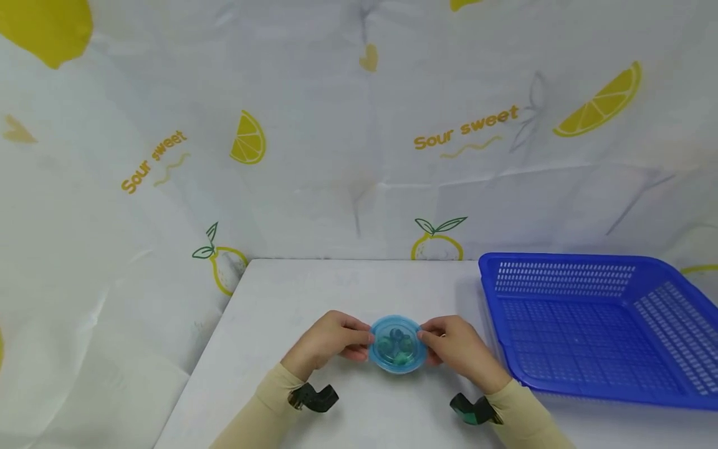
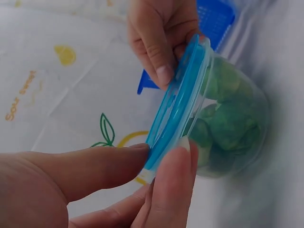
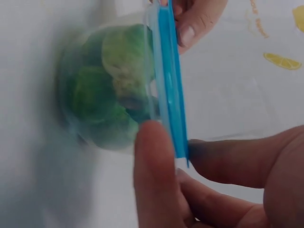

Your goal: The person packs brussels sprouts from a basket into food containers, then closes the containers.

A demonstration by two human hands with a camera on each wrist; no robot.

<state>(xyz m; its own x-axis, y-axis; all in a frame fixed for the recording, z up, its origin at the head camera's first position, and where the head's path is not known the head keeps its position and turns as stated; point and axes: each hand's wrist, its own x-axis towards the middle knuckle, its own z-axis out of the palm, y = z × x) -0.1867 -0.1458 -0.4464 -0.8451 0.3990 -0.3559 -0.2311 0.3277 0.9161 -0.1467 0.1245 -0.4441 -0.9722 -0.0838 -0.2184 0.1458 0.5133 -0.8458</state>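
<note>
A small clear plastic tub (image 2: 259, 97) stands on the white table under a round blue lid (image 1: 398, 320). Inside it are several green, leafy-looking round pieces (image 3: 97, 92), like Brussels sprouts. My left hand (image 1: 332, 338) pinches the lid's left edge, thumb on top and forefinger beneath the rim. On the opposite edge my right hand (image 1: 461, 348) pinches in the same way. In the left wrist view, the lid lies over the tub's mouth, and its far edge shows beside the clear rim near the right thumb.
To the right stands a big blue plastic basket (image 1: 583, 390) with mesh walls, close to the right forearm. A white cloth printed with lemons (image 1: 336, 125) hangs behind the table (image 1: 314, 280). Dark camera mounts (image 1: 314, 397) are strapped on both wrists.
</note>
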